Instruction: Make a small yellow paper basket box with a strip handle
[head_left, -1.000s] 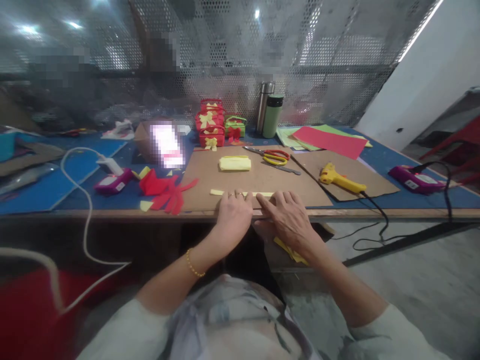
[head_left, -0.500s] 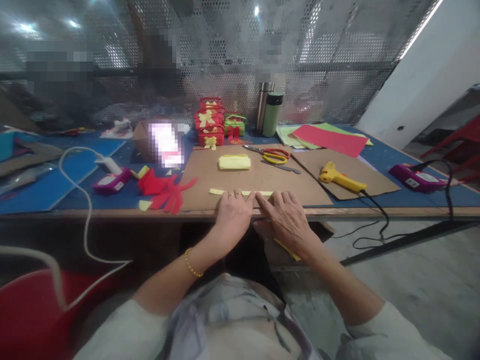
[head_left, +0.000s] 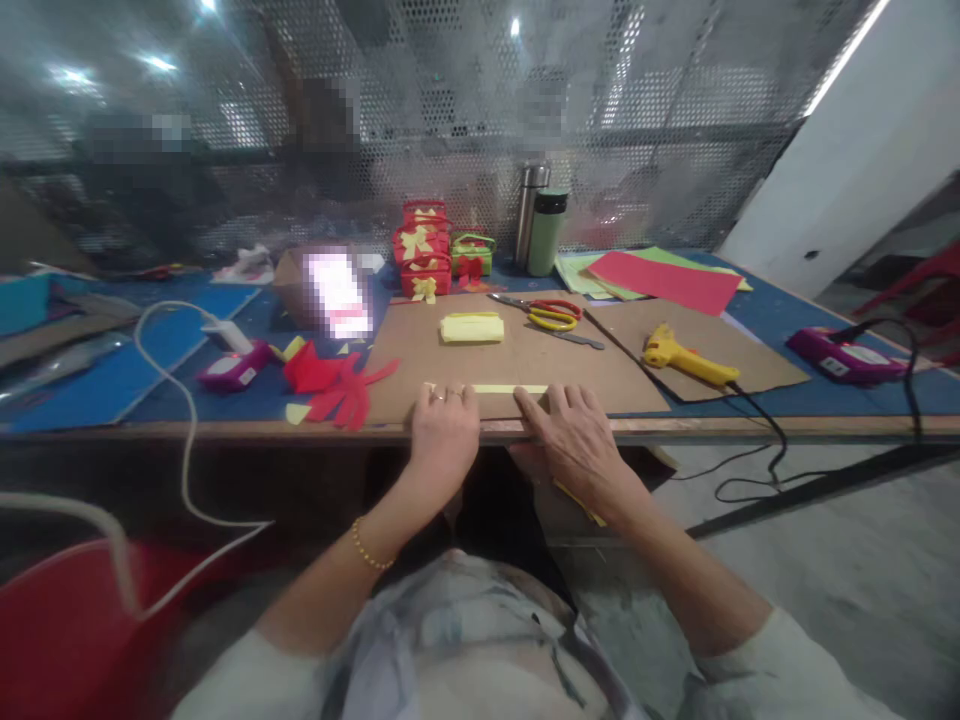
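A narrow yellow paper strip (head_left: 496,389) lies along the front of the brown cardboard sheet (head_left: 405,350). My left hand (head_left: 445,435) is closed over its left end, fingers together and pressing down. Over the right end, my right hand (head_left: 576,432) holds the strip with bent fingers, its index finger pointing inward. The middle of the strip shows between the hands; its ends are mostly covered. Behind it sits a pale yellow folded paper bundle (head_left: 472,328).
Scissors (head_left: 555,315) and a grey blade-like tool (head_left: 577,340) lie behind my right hand. A yellow glue gun (head_left: 686,360) rests further right, its cord hanging over the edge. Red paper pieces (head_left: 341,385) are at left. Small red boxes (head_left: 424,245) and a green bottle (head_left: 546,235) stand behind.
My left hand has slid left along the strip, away from my right hand, uncovering the strip's middle. My right hand stays in nearly the same place.
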